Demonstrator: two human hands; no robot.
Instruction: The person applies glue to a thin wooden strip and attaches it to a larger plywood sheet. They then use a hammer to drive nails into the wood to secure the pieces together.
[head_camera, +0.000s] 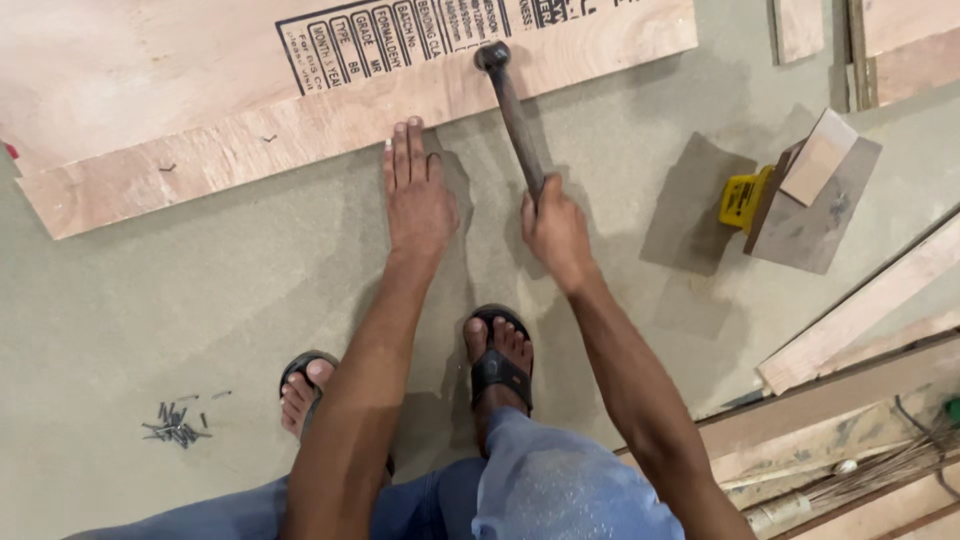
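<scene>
Our right hand (556, 232) is clenched around the hammer (512, 110) handle, its head on the plywood strip (300, 135) at twelve o'clock. Our left hand (418, 195) lies flat and released, fingertips touching the strip's edge. Loose nails (176, 425) lie on the floor at eight o'clock.

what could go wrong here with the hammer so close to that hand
The hammer head sits on the plywood strip near the left hand, whose fingertips touch the strip's edge: a stray blow could hit them. Loose nails lie by the sandalled foot, likely a stepping hazard.

Grey-green floor (180, 300) (dusty), timber offcuts (860, 310) at rt, loose nails (175, 425) lwr left.
</scene>
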